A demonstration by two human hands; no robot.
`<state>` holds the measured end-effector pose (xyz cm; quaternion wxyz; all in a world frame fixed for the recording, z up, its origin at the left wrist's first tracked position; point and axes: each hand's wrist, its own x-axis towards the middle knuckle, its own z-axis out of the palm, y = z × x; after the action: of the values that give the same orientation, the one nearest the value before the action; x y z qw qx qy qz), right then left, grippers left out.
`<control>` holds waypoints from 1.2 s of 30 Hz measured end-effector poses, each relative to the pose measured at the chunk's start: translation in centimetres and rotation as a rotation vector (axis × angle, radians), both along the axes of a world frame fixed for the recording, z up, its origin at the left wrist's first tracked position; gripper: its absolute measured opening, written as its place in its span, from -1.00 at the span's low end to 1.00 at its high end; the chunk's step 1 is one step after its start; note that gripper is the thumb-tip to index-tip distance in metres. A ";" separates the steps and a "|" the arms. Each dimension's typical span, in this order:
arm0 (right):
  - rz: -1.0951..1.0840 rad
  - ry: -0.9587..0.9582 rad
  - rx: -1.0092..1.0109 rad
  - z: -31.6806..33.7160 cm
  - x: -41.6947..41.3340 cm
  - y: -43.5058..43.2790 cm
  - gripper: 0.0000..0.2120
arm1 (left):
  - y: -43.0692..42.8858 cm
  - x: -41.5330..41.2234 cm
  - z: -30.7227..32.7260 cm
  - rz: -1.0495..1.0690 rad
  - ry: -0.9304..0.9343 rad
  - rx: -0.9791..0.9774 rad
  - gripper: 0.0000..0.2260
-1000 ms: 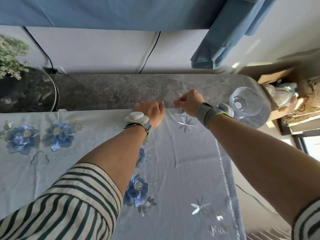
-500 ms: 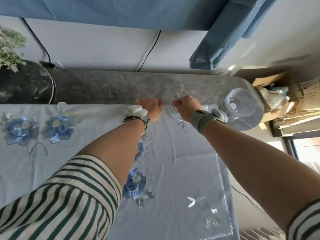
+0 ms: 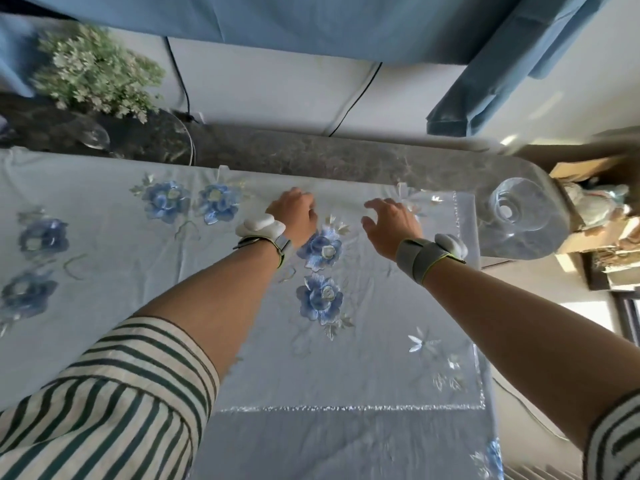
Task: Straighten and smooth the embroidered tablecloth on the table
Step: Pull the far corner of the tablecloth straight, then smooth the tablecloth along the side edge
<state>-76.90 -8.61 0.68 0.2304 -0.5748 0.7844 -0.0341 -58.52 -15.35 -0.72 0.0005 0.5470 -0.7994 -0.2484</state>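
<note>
The pale blue embroidered tablecloth point(image 3: 363, 362) covers the near part of the grey marble table point(image 3: 346, 161), and its far edge lies across the tabletop. Blue stitched flowers point(image 3: 320, 299) show between my arms. My left hand point(image 3: 294, 213) rests on the cloth just short of that far edge, fingers curled under; whether they pinch fabric is hidden. My right hand point(image 3: 391, 225) is on or just above the cloth near the far right corner, fingers spread and holding nothing. Both wrists wear bands with white pods.
A clear glass bowl point(image 3: 519, 209) stands on bare marble right of the cloth's corner. A leafy plant point(image 3: 93, 74) and a small glass point(image 3: 95, 138) sit at the far left. Black cables point(image 3: 353, 102) run down the wall. Boxes and a figurine point(image 3: 595, 202) crowd the right.
Both hands pinched the cloth's far edge close together; now they are apart and drawn back from it, and the right hand has opened. The view has shifted, so more cloth shows.
</note>
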 end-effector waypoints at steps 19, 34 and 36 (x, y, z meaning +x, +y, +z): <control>0.190 -0.157 0.153 0.1 21.8 12.2 -0.82 | 11.9 23.7 0.3 -0.038 -0.234 0.121 -0.81; 0.276 0.126 0.152 -0.6 28.5 15.7 -0.74 | 13.7 26.9 0.3 -0.207 -0.314 0.258 -0.44; 0.153 0.033 0.167 0.0 27.4 16.2 -0.76 | 13.5 26.7 0.5 -0.222 -0.346 0.265 -0.46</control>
<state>-49.52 7.64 0.64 0.2666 -0.6123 0.7420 0.0586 -31.82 -1.87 -0.21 -0.2355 0.4854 -0.8033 -0.2525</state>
